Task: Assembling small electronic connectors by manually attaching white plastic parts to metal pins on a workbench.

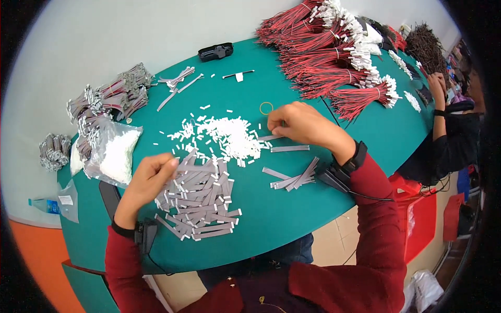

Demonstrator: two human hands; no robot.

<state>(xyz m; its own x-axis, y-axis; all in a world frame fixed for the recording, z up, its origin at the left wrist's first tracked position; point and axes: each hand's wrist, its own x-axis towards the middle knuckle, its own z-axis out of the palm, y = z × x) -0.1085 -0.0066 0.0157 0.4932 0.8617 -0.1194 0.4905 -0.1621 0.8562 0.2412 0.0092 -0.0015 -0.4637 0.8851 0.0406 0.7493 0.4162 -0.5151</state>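
Note:
My left hand (pixel 150 182) is closed in a pinch at the upper left of a heap of short grey flat ribbon cables (pixel 201 206) with white ends. A grey ribbon cable (pixel 195 168) reaches rightward from its fingertips. Farther right, my right hand (pixel 300 124) has its fingers curled together over the end of another grey ribbon cable (pixel 267 138). Between the hands lies a scattered pile of small white connector housings (pixel 235 138). One more ribbon cable (pixel 290 148) lies below my right hand, and a few crossed ribbon cables (pixel 292 180) rest nearer me.
Bundled red and black wires (pixel 323 57) are stacked at the far right. Bundled grey cables (pixel 112 94) and a plastic bag of white pieces (pixel 119 154) stand at the left. A black strapped device (pixel 215 51), a yellow rubber band (pixel 266 108) and a co-worker's hand (pixel 437 86) are farther back.

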